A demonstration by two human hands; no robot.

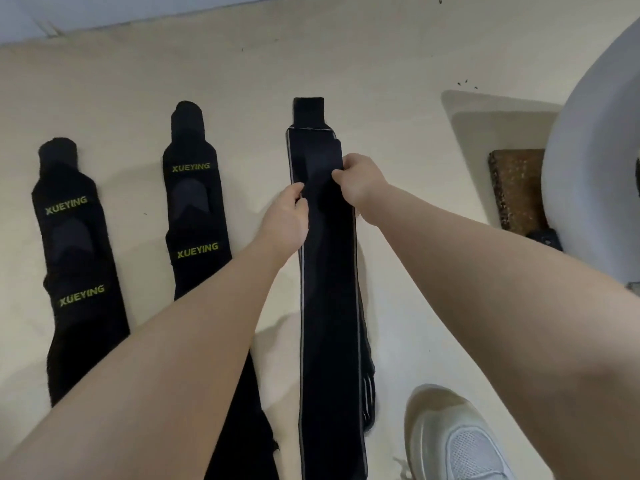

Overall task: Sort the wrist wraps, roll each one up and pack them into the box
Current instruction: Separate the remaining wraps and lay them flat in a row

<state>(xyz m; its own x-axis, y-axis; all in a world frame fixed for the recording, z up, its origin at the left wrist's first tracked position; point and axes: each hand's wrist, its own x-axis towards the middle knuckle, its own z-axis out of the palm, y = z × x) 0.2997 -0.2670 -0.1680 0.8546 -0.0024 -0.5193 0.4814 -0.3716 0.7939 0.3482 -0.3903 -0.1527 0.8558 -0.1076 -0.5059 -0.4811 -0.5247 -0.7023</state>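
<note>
Three stretches of black wrist wraps lie lengthwise on the pale floor. The far-left pile (pixel 74 258) and the middle pile (pixel 197 216) carry yellow XUEYING lettering. A long plain black wrap (pixel 329 289) with grey edges lies to the right of them. My left hand (pixel 289 216) pinches its left edge, and my right hand (pixel 360 180) pinches its right edge a little farther up. A second wrap seems to lie under this one; its striped end (pixel 367 396) peeks out at the lower right. No box is clearly in view.
A white shoe (pixel 457 441) stands at the bottom right. A round white object (pixel 595 161) fills the right edge, with a brown mat (pixel 517 188) in a sunken floor recess (pixel 464 109) beside it. A wall base runs along the top.
</note>
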